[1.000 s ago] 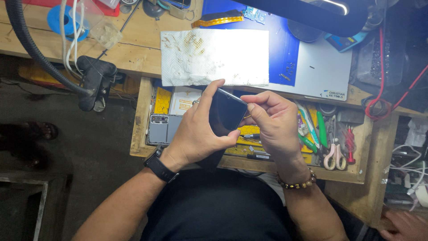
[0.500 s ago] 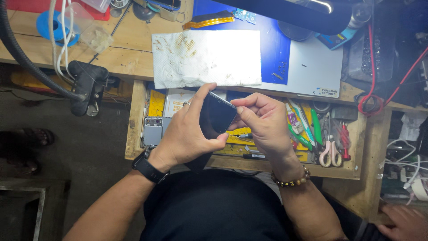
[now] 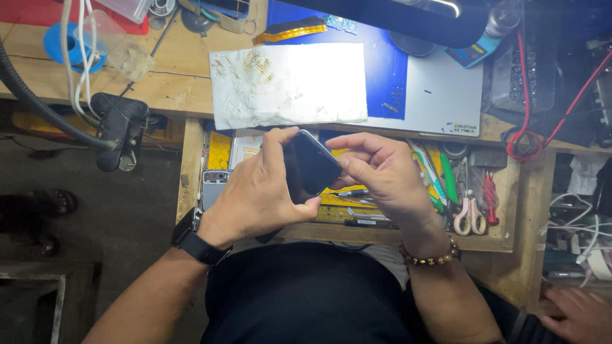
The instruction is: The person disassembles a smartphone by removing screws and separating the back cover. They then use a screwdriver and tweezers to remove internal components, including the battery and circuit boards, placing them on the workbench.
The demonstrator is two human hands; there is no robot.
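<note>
At the centre of the frame, the left hand grips a dark smartphone by its edges above an open tool drawer, while the right hand pinches the phone's right edge with its fingertips. A stained paper towel lies just above.

I am holding both forearms up from the bottom of the frame, converging toward the centre. My left hand is sitting just left of centre, back of the hand facing the camera, fingers curling around and gripping, thumb pressing in at the lower right and index finger stretching up along the top. A dark watch is wrapping my left wrist. My right hand is sitting just right of centre, fingers bending inward toward the left hand, fingertips pinching close together. A beaded bracelet is circling my right wrist.
</note>
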